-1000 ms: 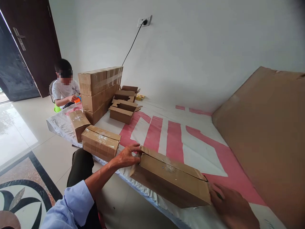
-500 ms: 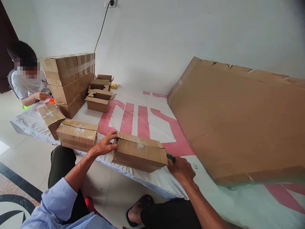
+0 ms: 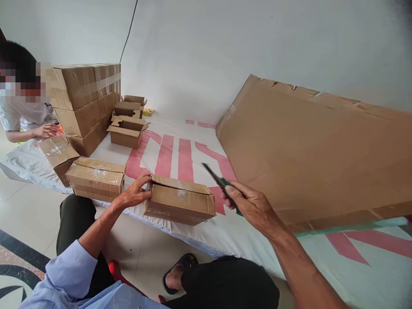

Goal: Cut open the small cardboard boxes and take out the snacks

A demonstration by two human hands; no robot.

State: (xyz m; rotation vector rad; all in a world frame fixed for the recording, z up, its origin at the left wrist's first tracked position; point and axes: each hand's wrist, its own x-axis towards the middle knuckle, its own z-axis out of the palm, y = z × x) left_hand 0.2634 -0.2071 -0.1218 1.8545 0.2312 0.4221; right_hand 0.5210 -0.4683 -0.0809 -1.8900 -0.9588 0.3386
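Observation:
A taped cardboard box (image 3: 182,205) lies on the cloth-covered surface in front of me, a slit running along its top seam. My left hand (image 3: 137,192) grips its left end, the fingers bent over the upper edge. To the right of the box, my right hand (image 3: 249,204) is wrapped round a green-handled utility knife (image 3: 222,183). The knife is in the air, its dark blade pointing up and left, apart from the box. Left of my left hand sits another taped box (image 3: 96,178), and a third box (image 3: 59,156) lies tilted beyond it.
Stacked boxes (image 3: 79,90) stand at the left, beside a person (image 3: 27,111) whose hand is near an orange object. Several open boxes (image 3: 125,135) line up by the wall. A large cardboard sheet (image 3: 305,159) leans at the right on the white and pink cloth (image 3: 167,156).
My right hand has drawn back and up from the box's right end, bringing the knife into full view. My left hand stays on the box. The whole view has shifted slightly.

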